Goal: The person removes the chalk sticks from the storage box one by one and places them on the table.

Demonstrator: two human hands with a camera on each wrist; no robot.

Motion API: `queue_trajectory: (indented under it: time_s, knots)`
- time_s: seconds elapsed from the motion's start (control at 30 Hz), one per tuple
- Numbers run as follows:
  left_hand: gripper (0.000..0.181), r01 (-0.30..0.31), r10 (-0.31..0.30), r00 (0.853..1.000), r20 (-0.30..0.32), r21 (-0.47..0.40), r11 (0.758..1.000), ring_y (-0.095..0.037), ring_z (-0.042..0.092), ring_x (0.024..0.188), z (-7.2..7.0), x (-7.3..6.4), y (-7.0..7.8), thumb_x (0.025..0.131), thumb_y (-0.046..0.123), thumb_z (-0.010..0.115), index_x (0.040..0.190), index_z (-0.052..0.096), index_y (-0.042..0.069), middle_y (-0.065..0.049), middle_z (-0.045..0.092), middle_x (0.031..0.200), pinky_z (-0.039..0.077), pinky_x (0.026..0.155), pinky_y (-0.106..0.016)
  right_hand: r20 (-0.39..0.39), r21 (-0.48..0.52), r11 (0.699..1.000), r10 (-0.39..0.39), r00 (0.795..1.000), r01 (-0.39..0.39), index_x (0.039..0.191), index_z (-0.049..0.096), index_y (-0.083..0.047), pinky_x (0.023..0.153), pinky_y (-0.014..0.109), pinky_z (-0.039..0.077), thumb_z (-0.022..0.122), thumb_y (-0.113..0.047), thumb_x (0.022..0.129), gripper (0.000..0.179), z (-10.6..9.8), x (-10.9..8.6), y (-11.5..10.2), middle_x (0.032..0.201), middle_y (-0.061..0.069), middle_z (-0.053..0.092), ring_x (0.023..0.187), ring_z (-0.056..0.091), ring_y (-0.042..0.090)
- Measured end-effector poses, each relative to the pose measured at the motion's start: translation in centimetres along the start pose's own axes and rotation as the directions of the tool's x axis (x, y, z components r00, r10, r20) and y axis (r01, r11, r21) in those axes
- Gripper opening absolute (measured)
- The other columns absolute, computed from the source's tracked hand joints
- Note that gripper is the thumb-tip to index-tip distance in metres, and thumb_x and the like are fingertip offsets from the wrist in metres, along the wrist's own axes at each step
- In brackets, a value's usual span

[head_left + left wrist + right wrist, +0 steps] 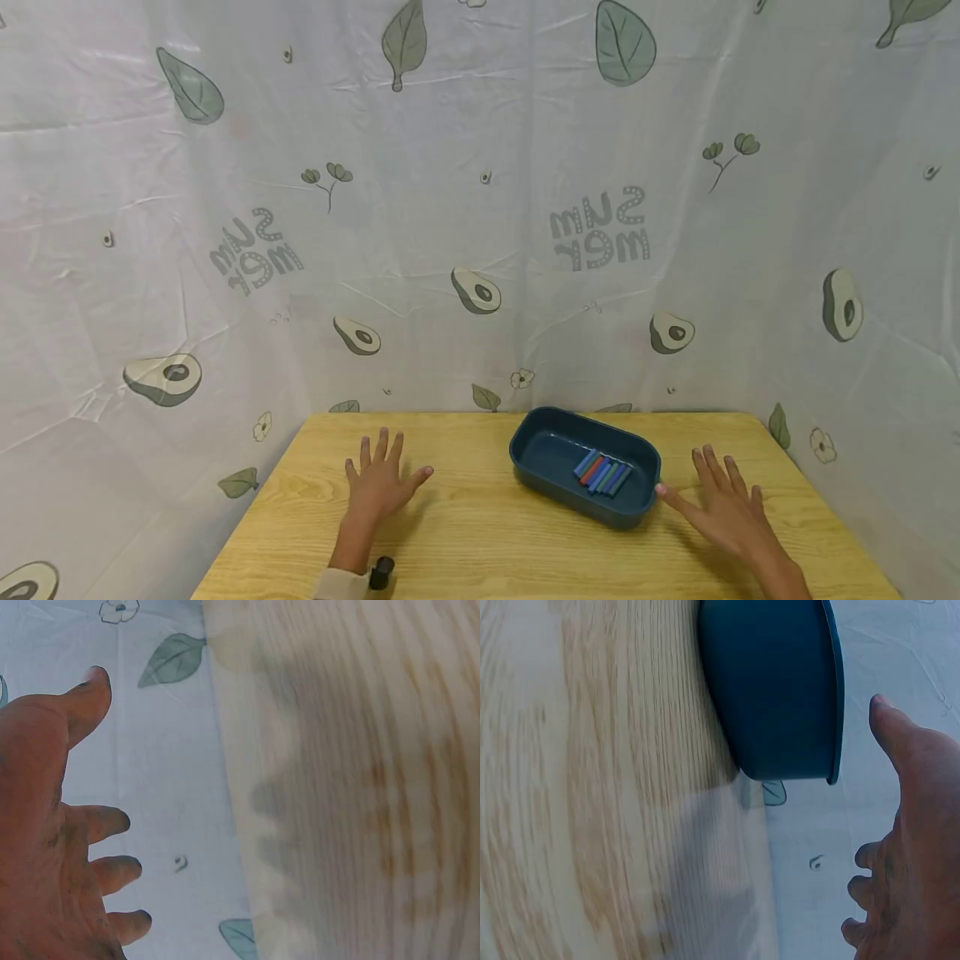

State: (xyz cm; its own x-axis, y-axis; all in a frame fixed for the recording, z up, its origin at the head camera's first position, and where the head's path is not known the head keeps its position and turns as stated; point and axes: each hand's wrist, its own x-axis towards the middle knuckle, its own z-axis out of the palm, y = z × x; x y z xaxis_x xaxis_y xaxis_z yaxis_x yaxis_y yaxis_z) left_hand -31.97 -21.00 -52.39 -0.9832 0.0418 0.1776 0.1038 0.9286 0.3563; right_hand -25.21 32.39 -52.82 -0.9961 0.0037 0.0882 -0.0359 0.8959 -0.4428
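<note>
Over the left part of the wooden table my left hand (378, 486) is spread, fingers straight and apart, holding nothing. Its shadow falls on the wood beside it. My right hand (726, 508) is likewise spread on the right side, palm down and bare of any object. The right thumb tip overlaps the end of a dark blue rectangular tub (555, 482) in the head view; in the right wrist view the thumb stands apart from the tub's wall (776, 697). Inside the tub, toward its right end, several blue, green and red sticks (602, 472) lie side by side in a row.
The light wooden table (465, 550) ends at a back edge against a pale curtain (450, 208) printed with leaves and avocados. The curtain also hangs along both sides. A black band-like piece (382, 572) sits at my left wrist by the sleeve.
</note>
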Motion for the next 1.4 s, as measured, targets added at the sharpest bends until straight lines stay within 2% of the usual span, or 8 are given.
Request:
queue_trajectory:
  time_s: [0.2, 0.33, 0.53, 0.63, 0.83, 1.1, 1.27, 1.4]
  knots:
    - [0.092, -0.028, 0.028, 1.0, -0.012, -0.015, 0.999, -0.048, 0.007, 0.15, 0.3, 0.4, 1.2, 0.089, 0.07, 0.055, 0.158, 0.03, 0.015, -0.018, 0.019, 0.164, 0.007, 0.109, -0.078, 0.03, 0.047, 0.999, -0.005, 1.0, 0.003, 0.157, 0.009, 0.005, 0.095, 0.085, 0.001, 0.044, -0.067, 0.096, 0.101, 0.7, 0.2, -0.6, 0.161, 0.033, 0.002, 0.143, -0.003, 0.06]
    - [0.09, -0.053, 0.052, 0.998, -0.022, -0.032, 0.998, -0.048, 0.01, 0.15, 0.3, 0.7, 2.1, 0.089, 0.068, 0.056, 0.157, 0.031, 0.014, -0.017, 0.021, 0.164, 0.01, 0.11, -0.077, 0.022, 0.077, 0.997, -0.028, 0.999, 0.026, 0.157, 0.009, 0.005, 0.096, 0.085, 0.006, 0.044, -0.064, 0.097, 0.098, 0.9, 0.3, -1.0, 0.161, 0.033, 0.004, 0.143, 0.0, 0.06]
    - [0.088, -0.096, 0.094, 0.995, -0.031, -0.044, 0.994, -0.048, 0.014, 0.149, 0.4, 1.2, 3.5, 0.091, 0.065, 0.057, 0.157, 0.033, 0.013, -0.018, 0.023, 0.163, 0.017, 0.111, -0.074, 0.018, 0.161, 0.985, -0.071, 0.997, 0.067, 0.156, 0.008, 0.007, 0.106, 0.078, 0.006, 0.048, -0.059, 0.098, 0.097, 1.5, 0.5, -1.4, 0.16, 0.035, 0.003, 0.144, -0.001, 0.059]
    - [0.087, -0.118, 0.116, 0.992, -0.039, -0.039, 0.992, -0.048, 0.016, 0.149, 0.6, 1.6, 4.2, 0.091, 0.065, 0.056, 0.156, 0.034, 0.012, -0.017, 0.024, 0.163, 0.021, 0.11, -0.073, 0.04, 0.189, 0.98, -0.064, 0.997, 0.055, 0.157, 0.004, 0.005, 0.106, 0.078, 0.005, 0.048, -0.06, 0.098, 0.099, 1.6, 0.5, -1.7, 0.16, 0.035, 0.001, 0.144, -0.003, 0.059]
    - [0.088, -0.148, 0.147, 0.989, -0.019, -0.067, 0.987, -0.046, 0.017, 0.149, 0.6, 2.1, 5.7, 0.091, 0.065, 0.056, 0.157, 0.031, 0.012, -0.017, 0.023, 0.163, 0.023, 0.112, -0.07, 0.091, 0.213, 0.977, -0.029, 0.995, 0.009, 0.159, -0.004, -0.003, 0.102, 0.081, 0.008, 0.046, -0.063, 0.098, 0.099, 1.7, 0.5, -2.4, 0.162, 0.031, -0.004, 0.145, -0.004, 0.058]
    - [0.086, -0.223, 0.227, 0.974, 0.01, -0.141, 0.965, -0.047, 0.021, 0.148, 1.5, 2.7, 7.2, 0.094, 0.064, 0.053, 0.157, 0.031, 0.011, -0.018, 0.025, 0.162, 0.03, 0.112, -0.064, 0.066, 0.266, 0.964, -0.046, 0.997, 0.027, 0.159, -0.007, -0.005, 0.105, 0.078, 0.013, 0.046, -0.059, 0.1, 0.096, 2.4, 0.7, -3.0, 0.163, 0.03, -0.001, 0.145, 0.006, 0.057]
    - [0.087, -0.24, 0.253, 0.966, 0.047, -0.195, 0.951, -0.041, 0.023, 0.149, 2.2, 3.2, 8.1, 0.094, 0.067, 0.05, 0.158, 0.027, 0.013, -0.014, 0.023, 0.164, 0.034, 0.112, -0.06, 0.08, 0.321, 0.947, -0.027, 0.996, 0.0, 0.159, -0.009, -0.006, 0.107, 0.076, 0.015, 0.044, -0.059, 0.1, 0.095, 3.0, 0.7, -3.0, 0.163, 0.03, 0.0, 0.145, 0.008, 0.057]
    - [0.087, -0.251, 0.269, 0.962, 0.049, -0.231, 0.94, -0.037, 0.026, 0.149, 2.2, 3.4, 9.1, 0.094, 0.067, 0.049, 0.158, 0.028, 0.013, -0.013, 0.024, 0.163, 0.034, 0.113, -0.057, 0.07, 0.345, 0.939, -0.015, 0.997, -0.011, 0.159, -0.006, -0.003, 0.108, 0.073, 0.023, 0.042, -0.057, 0.102, 0.092, 3.4, 0.7, -2.9, 0.161, 0.033, 0.004, 0.143, 0.016, 0.057]
